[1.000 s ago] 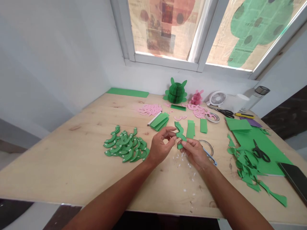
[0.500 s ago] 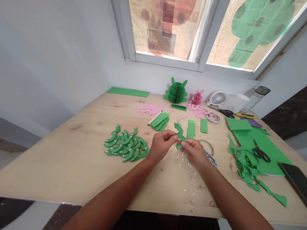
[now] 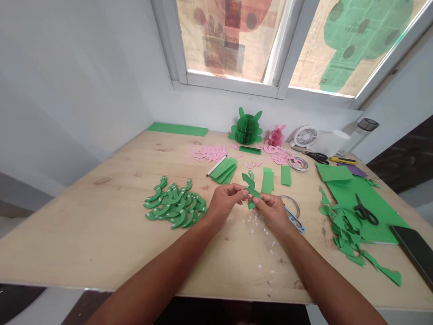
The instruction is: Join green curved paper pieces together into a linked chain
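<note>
**Q:** What's in the hands?

**A:** A curved green paper piece, held just above the desk in front of the person. The left hand and right hand are both closed in a fingertip pinch on it, close together.

**Q:** How would it handle?

**A:** It looks very light, thin and only slightly stiff, so it could crease or tear at the narrow bends. A gentle pinch on the wider lower part looks safest.

**Q:** What's around it?

**A:** White paper flecks lie below the hands, with a heap of green paper crescents to the left and green paper strips just beyond. On the right, scissors rest on a green paper sheet. Behind the pale wooden desk is a window covered with paper.
</note>
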The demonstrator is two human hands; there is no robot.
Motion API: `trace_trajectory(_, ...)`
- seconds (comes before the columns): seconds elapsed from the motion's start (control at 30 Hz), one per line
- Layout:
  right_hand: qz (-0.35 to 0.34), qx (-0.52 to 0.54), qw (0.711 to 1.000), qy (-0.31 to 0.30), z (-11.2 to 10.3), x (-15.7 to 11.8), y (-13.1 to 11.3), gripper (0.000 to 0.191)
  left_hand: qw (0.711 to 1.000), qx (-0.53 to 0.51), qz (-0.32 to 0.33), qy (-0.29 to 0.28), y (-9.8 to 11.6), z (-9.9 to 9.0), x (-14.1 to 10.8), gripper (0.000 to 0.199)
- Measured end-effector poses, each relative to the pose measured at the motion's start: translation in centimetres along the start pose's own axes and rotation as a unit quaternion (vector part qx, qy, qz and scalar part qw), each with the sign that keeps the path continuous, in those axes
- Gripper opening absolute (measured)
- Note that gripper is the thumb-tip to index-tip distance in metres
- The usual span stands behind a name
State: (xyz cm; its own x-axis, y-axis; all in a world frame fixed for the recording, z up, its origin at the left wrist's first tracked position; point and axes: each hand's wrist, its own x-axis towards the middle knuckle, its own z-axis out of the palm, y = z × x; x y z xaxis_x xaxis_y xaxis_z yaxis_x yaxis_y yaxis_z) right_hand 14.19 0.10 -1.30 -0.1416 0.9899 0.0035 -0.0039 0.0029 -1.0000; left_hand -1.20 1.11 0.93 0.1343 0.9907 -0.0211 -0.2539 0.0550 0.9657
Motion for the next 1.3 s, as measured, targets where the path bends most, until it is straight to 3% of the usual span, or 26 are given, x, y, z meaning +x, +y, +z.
trace_trajectory(0.17, -0.027, -0.058, 0.998, 0.012, -0.06, -0.11, 0.12, 0.03, 0.998, -0.053, -0.046, -0.007, 0.04, -0.02, 0.07, 0.016)
trace_trajectory(0.57, -0.044, -0.037, 0.998, 0.018, -0.25, 0.12, -0.34, 0.036, 1.0, -0.012, -0.017, 0.009, -0.54, -0.19, 0.39, 0.016)
trace_trajectory(0.87, -0.026, -0.07, 0.997, 0.009, -0.24, 0.18, 0.05, 0.034, 0.999, -0.002, -0.027, 0.033, -0.73, -0.02, 0.43, 0.016)
trace_trajectory(1.07, -0.014, -0.085, 0.996, 0.028, -0.2, 0.3, -0.02, 0.035, 0.998, -0.015, -0.06, 0.014, -0.8, -0.04, 0.49, 0.02)
trace_trajectory(1.3, 0.003, -0.034, 0.999, 0.02, -0.08, 0.12, -0.47, 0.032, 0.999, -0.01, -0.042, 0.01, -0.83, -0.16, 0.43, 0.02)
